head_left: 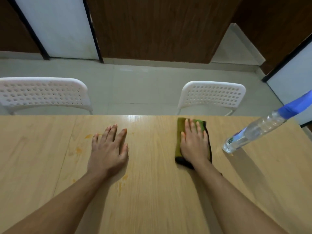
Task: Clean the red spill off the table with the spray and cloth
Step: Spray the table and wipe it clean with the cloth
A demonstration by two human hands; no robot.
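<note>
Bracing flat on the tabletop (152, 200), the left hand (108, 149) lies open among the orange-red smears (78, 150); the right hand (194, 146) presses open-palmed on the green cloth (179, 132) near the far edge, ready to wipe. The spray bottle (253, 130) stands just rightward, within reach.

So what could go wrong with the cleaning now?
The left hand lies flat among the orange-red smears, so it might spread them or get sticky. The right hand presses the green cloth well to the right of the stains, so wiping there would likely miss them. The spray bottle stands just right of the cloth; a wide wipe could knock it over.
</note>
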